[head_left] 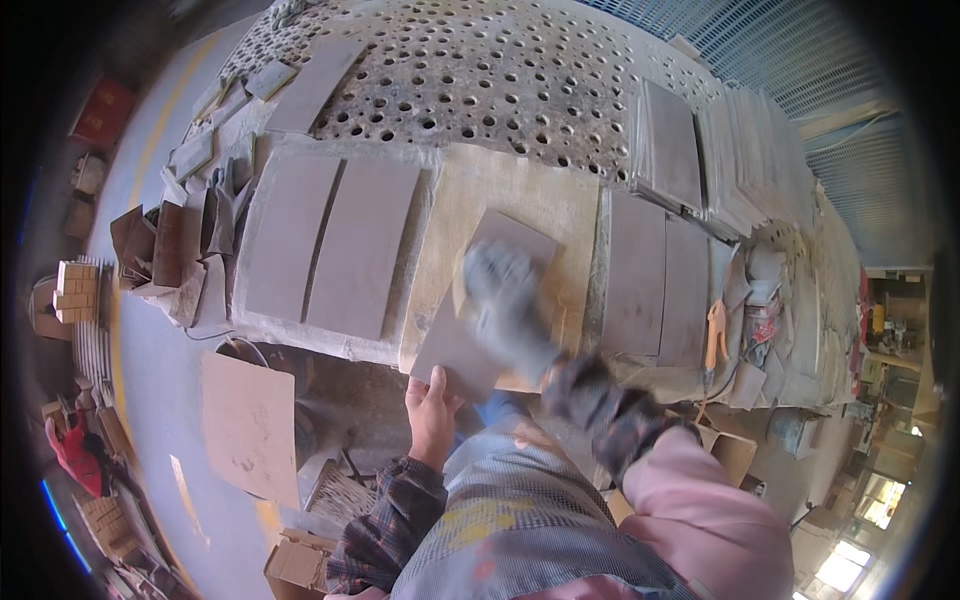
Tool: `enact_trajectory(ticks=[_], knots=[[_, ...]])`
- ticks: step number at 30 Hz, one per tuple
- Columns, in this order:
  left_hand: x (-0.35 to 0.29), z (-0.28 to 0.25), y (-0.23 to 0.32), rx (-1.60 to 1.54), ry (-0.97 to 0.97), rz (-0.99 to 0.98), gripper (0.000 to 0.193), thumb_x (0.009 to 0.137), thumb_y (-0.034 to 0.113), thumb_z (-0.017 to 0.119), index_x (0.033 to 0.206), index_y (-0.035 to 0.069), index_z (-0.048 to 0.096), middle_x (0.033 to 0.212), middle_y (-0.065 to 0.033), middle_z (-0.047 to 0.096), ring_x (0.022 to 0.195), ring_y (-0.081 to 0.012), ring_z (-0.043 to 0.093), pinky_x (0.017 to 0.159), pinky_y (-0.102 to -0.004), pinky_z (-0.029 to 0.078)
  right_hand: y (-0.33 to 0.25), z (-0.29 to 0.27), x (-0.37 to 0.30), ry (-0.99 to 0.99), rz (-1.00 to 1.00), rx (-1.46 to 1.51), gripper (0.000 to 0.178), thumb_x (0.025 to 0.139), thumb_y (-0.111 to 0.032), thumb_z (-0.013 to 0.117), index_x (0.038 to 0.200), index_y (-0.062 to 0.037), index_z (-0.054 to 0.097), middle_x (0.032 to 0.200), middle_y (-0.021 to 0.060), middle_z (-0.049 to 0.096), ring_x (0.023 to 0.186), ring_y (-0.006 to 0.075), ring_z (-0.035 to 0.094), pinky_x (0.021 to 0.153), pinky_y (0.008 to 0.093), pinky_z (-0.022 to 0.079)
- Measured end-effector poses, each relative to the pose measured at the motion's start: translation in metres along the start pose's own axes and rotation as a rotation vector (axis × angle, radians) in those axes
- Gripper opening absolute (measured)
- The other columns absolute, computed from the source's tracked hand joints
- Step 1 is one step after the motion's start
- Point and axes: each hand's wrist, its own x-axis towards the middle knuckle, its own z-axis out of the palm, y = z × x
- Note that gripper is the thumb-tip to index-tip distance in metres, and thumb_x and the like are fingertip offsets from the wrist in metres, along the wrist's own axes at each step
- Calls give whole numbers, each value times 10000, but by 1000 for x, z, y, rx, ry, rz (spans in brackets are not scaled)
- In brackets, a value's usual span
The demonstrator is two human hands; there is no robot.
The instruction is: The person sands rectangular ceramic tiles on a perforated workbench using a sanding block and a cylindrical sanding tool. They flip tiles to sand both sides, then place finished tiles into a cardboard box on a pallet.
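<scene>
A flat grey-brown panel (455, 350) lies aslant on a yellowish board (570, 205) at the middle of the bench. My left hand (431, 408), bare, pinches the panel's near left corner, thumb on top. Across the middle of the panel rests my right hand (508, 305) in a grey glove, its fingers curled and slightly blurred. A pale yellowish edge shows beside those fingers; what they hold is mostly hidden. Two similar panels (365, 245) lie flat on the left, and two more panels (635, 275) lie on the right.
Behind is a bench top (470, 80) full of round holes. Panel stacks (665, 140) stand at the right, near an orange-handled air gun (715, 335). Scrap pieces (185, 245) pile up at the left end. A pale sheet (250, 420) and cardboard box (300, 562) sit below the front edge.
</scene>
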Motion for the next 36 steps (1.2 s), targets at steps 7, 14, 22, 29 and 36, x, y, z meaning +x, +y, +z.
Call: enact_trajectory(ticks=[7, 14, 22, 29, 36], knots=[[2, -4, -2, 65, 57, -47, 262, 1113, 212, 577, 1343, 85, 574, 1210, -25, 671, 1005, -136, 674, 800, -325, 570, 17, 2, 38, -128, 171, 87, 673, 859, -361, 759, 1435, -47, 615, 1459, 168, 622, 1382, 359, 568, 1205, 534, 372], [-5, 1, -1, 98, 78, 1, 275, 1101, 234, 592, 1347, 110, 597, 1229, -15, 687, 1055, -128, 672, 817, -319, 549, 21, -6, 30, -132, 178, 235, 545, 906, -289, 724, 1388, -48, 639, 1417, 181, 648, 1325, 375, 593, 1141, 527, 435], [11, -23, 12, 123, -101, -80, 239, 1076, 204, 631, 1245, 34, 634, 1091, -24, 729, 940, -119, 701, 778, -323, 554, -53, -52, -100, -229, 120, 586, 466, 928, -235, 740, 1356, -63, 670, 1264, 189, 690, 1194, 353, 643, 1069, 501, 484], [11, -4, 83, 566, -570, -269, 354, 1056, 99, 634, 1404, 80, 570, 1285, -94, 690, 1133, -220, 719, 956, -398, 583, 112, -208, -183, -16, 495, -65, 637, 945, -145, 733, 1550, -204, 541, 1232, 155, 675, 1130, 330, 656, 886, 424, 592], [63, 70, 83, 915, -345, -228, 397, 1074, 297, 657, 1368, 33, 622, 1211, -58, 692, 1092, -169, 672, 898, -326, 562, 267, -282, -170, 128, 511, -596, 813, 866, -333, 809, 1559, -87, 461, 1339, 166, 634, 1225, 399, 605, 1043, 489, 497]])
